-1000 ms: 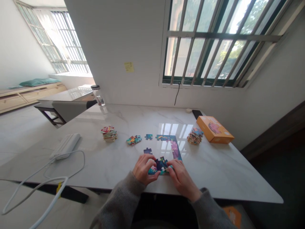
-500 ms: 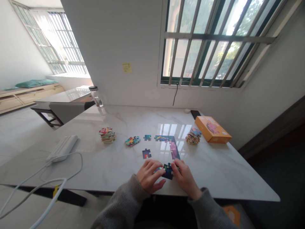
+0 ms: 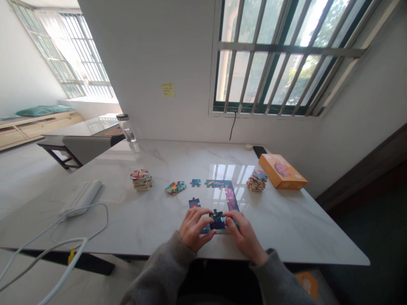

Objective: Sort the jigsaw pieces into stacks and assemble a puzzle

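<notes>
A dark blue jigsaw piece [image 3: 217,220] is held low over the table's near side, its knob pointing away from me. My left hand [image 3: 194,228] grips its left side between thumb and fingers. From the other side, my right hand [image 3: 243,233] pinches at its right edge with thumb and index finger. Other colourful pieces lie beneath the fingers, mostly hidden. Beyond my hands, a joined strip of puzzle [image 3: 233,199] forms a corner. Two loose pieces lie left of it: a purple and red piece [image 3: 194,203], partly covered by my left hand, and a blue piece [image 3: 195,183].
A small heap of pieces [image 3: 175,187] lies between a left stack [image 3: 141,180] and a right stack [image 3: 257,181]. An orange box [image 3: 282,171] and a phone [image 3: 260,150] are at back right. Leftward are a white power strip [image 3: 81,197], cables and a bottle [image 3: 126,128].
The dark blue piece has shifted left and turned more upright between my hands. My left fingers have closed round its left side. The view has moved slightly.
</notes>
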Demonstrator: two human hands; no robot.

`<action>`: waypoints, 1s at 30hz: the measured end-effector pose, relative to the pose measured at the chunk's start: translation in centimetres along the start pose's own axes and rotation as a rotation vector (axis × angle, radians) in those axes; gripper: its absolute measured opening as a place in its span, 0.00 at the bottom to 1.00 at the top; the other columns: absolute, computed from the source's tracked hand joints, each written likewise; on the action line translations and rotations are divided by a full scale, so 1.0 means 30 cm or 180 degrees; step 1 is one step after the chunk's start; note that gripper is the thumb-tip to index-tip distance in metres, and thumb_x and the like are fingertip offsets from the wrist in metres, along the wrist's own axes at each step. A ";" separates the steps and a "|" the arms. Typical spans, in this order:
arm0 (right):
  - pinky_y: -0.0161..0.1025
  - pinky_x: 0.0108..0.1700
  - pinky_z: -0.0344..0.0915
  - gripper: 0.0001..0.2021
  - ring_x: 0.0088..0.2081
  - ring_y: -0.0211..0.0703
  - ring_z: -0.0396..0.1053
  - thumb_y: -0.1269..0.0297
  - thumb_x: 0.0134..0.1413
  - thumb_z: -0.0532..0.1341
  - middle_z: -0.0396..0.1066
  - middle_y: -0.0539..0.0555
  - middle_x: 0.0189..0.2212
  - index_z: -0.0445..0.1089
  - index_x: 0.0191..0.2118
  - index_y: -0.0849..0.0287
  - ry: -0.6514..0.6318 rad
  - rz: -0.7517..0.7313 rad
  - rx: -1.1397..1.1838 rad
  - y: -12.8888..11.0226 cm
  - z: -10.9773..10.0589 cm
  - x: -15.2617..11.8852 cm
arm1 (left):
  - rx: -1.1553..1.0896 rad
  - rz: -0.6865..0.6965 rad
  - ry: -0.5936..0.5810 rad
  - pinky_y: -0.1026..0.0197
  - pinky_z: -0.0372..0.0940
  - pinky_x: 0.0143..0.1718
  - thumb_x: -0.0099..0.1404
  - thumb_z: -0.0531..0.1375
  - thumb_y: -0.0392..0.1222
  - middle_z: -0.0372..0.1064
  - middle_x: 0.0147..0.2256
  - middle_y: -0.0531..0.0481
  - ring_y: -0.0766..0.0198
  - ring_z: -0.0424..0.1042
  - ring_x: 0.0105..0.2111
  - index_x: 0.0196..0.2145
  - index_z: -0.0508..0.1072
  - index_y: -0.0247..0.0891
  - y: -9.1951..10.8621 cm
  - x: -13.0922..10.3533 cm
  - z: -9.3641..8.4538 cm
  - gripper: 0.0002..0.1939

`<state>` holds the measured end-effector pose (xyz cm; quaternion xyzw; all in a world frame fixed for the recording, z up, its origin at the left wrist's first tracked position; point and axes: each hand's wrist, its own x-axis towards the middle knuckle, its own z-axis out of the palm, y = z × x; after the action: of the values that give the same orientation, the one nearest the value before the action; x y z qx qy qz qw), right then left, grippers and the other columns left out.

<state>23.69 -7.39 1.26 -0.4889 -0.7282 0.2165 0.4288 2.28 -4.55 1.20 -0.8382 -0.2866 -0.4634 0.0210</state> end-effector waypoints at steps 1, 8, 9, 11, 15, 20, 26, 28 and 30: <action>0.42 0.45 0.62 0.11 0.41 0.47 0.68 0.61 0.68 0.52 0.73 0.55 0.37 0.71 0.44 0.56 -0.0054 -0.0088 -0.0016 -0.006 -0.002 0.001 | 0.0015 0.0006 -0.0006 0.52 0.65 0.46 0.63 0.64 0.41 0.74 0.45 0.44 0.56 0.72 0.43 0.40 0.72 0.40 -0.002 -0.001 0.000 0.08; 0.43 0.44 0.60 0.08 0.37 0.46 0.66 0.62 0.65 0.57 0.69 0.52 0.31 0.67 0.33 0.56 -0.0287 -0.0318 -0.0150 -0.023 -0.001 0.009 | 0.0035 0.0085 0.0017 0.53 0.66 0.45 0.65 0.63 0.43 0.74 0.43 0.44 0.57 0.72 0.41 0.40 0.72 0.40 -0.001 -0.005 0.007 0.07; 0.42 0.44 0.60 0.08 0.37 0.45 0.66 0.62 0.65 0.56 0.69 0.52 0.31 0.67 0.33 0.56 -0.0250 -0.0250 -0.0124 -0.020 0.001 0.009 | 0.0006 0.0152 -0.0016 0.54 0.66 0.44 0.65 0.63 0.43 0.75 0.42 0.44 0.57 0.72 0.40 0.40 0.72 0.40 0.000 -0.005 0.007 0.07; 0.41 0.42 0.61 0.09 0.36 0.45 0.66 0.62 0.66 0.54 0.70 0.52 0.31 0.67 0.34 0.56 -0.0099 -0.0055 -0.0070 -0.013 0.003 0.009 | -0.0066 0.0265 -0.0077 0.55 0.66 0.42 0.65 0.63 0.43 0.75 0.38 0.46 0.59 0.71 0.37 0.40 0.73 0.39 0.002 -0.006 0.006 0.07; 0.39 0.39 0.60 0.10 0.34 0.44 0.66 0.62 0.66 0.54 0.68 0.51 0.30 0.65 0.33 0.56 0.0009 0.0121 -0.0105 -0.009 0.003 0.009 | -0.0028 0.0107 -0.0096 0.54 0.67 0.43 0.65 0.61 0.40 0.74 0.39 0.44 0.58 0.71 0.39 0.46 0.73 0.38 0.003 -0.007 0.003 0.11; 0.39 0.39 0.61 0.10 0.34 0.44 0.65 0.62 0.66 0.54 0.68 0.51 0.29 0.65 0.32 0.56 -0.0153 0.0049 -0.0122 -0.011 0.002 0.007 | 0.0005 0.0353 -0.0425 0.53 0.68 0.47 0.68 0.57 0.36 0.74 0.46 0.42 0.57 0.72 0.44 0.57 0.67 0.37 -0.003 -0.003 0.010 0.20; 0.40 0.41 0.63 0.05 0.38 0.46 0.66 0.63 0.63 0.58 0.70 0.52 0.32 0.68 0.35 0.56 -0.0290 -0.0139 -0.0010 0.001 0.012 -0.005 | 0.0248 0.0405 -0.0273 0.53 0.68 0.40 0.70 0.57 0.37 0.75 0.38 0.43 0.57 0.72 0.37 0.60 0.63 0.32 -0.015 -0.012 0.028 0.23; 0.40 0.41 0.62 0.06 0.37 0.46 0.66 0.62 0.64 0.58 0.70 0.52 0.31 0.68 0.35 0.56 -0.0206 -0.0102 0.0021 0.004 0.013 -0.005 | 0.0296 0.0423 -0.0276 0.53 0.68 0.38 0.69 0.59 0.38 0.74 0.35 0.45 0.57 0.72 0.35 0.57 0.67 0.33 -0.015 -0.015 0.030 0.20; 0.39 0.39 0.62 0.09 0.35 0.45 0.65 0.61 0.65 0.57 0.68 0.51 0.30 0.68 0.33 0.56 -0.0049 -0.0015 0.0047 0.005 0.012 -0.002 | 0.0273 0.0417 -0.0308 0.53 0.67 0.37 0.67 0.61 0.41 0.74 0.34 0.47 0.57 0.71 0.34 0.52 0.70 0.36 -0.011 -0.015 0.029 0.16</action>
<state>23.49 -7.33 0.94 -0.4824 -0.7310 0.2246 0.4272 2.60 -4.23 0.28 -0.8750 -0.2513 -0.4073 0.0732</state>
